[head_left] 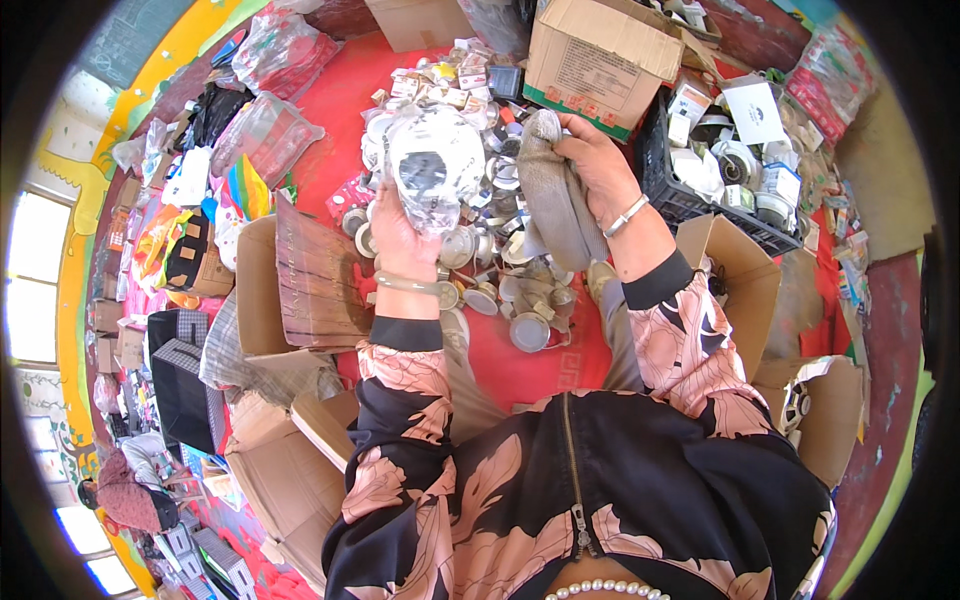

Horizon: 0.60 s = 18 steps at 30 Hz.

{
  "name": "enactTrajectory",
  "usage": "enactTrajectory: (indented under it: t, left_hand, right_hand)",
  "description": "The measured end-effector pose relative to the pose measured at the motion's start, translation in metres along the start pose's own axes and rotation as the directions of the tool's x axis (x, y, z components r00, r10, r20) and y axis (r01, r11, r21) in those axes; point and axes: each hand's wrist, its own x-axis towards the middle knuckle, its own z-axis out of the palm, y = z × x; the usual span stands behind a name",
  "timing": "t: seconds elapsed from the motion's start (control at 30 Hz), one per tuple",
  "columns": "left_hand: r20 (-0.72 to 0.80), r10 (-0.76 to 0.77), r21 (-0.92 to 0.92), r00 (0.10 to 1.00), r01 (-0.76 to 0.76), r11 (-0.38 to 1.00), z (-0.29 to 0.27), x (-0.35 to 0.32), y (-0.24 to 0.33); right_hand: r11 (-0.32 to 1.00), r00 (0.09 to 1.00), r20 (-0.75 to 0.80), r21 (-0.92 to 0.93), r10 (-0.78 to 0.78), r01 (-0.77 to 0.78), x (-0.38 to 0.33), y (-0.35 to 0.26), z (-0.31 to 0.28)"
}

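My left hand [403, 240] is closed on the lower edge of a round white object wrapped in clear printed plastic [436, 160], which has a dark middle. The plastic hides exactly what kind of thing it is. My right hand [600, 168] pinches the upper part of a limp grey-brown cloth [552, 205] between thumb and fingers, and the rest hangs down beside it. Beneath both hands spreads a heap of small round lamp-like fittings [482, 300], several white or silver, with small boxes [472, 76] at its far side.
Open cardboard boxes stand close on my left [262, 285] and right [735, 270]. A large carton [600, 65] lies at the far side, beside a black crate [665, 205] full of fittings. Plastic bags [265, 135] line the left. Another person [135, 490] is at lower left.
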Motion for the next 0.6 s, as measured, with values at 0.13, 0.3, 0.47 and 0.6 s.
enactTrajectory:
  t: [0.13,0.3,0.47,0.6]
  left_hand:
    - [0.069,0.101,0.053,0.992,-0.105,0.993,0.013,-0.005,0.008]
    - [0.163,0.296,0.354,0.941,-0.336,0.873,0.017,-0.008,-0.002]
    - [0.809,0.262,0.580,0.526,-0.785,-0.215,0.024,-0.021,-0.006]
    - [0.899,0.146,0.436,0.412,-0.824,-0.361,0.039,-0.043,-0.008]
  right_hand:
    - [0.996,0.997,-0.019,-0.038,0.075,-0.076,0.001,-0.001,-0.003]
    - [0.985,0.967,0.188,-0.028,0.170,-0.168,-0.008,0.012,0.009]
    - [0.970,0.956,0.252,0.148,0.151,-0.193,-0.014,0.028,0.016]
    - [0.907,0.937,0.350,0.398,-0.010,-0.139,-0.005,0.038,0.009]
